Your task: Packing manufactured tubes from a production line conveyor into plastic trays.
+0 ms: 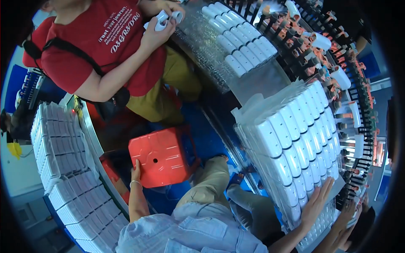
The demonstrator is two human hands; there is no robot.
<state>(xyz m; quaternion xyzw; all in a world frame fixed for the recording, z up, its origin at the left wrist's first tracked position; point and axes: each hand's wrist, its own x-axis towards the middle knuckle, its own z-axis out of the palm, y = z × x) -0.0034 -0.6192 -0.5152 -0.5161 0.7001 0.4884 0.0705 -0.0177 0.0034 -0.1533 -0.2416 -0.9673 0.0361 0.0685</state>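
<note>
My left hand (136,173) is closed on the near left edge of a red plastic stool (158,143), whose seat has a small round hole. My right hand (317,204) is open, with fingers stretched out along the near right side of a tall stack of clear plastic trays. Rows of glossy white rounded casings (301,147) fill the top tray. Whether my palm presses on the casings or only on the tray's edge, I cannot tell.
A person in a red shirt (109,38) holds white parts at upper left. More casings (240,38) lie beyond. A rack of holders (320,55) curves along the right. Tray stacks (63,143) stand left. Another person's hands (348,221) are at lower right.
</note>
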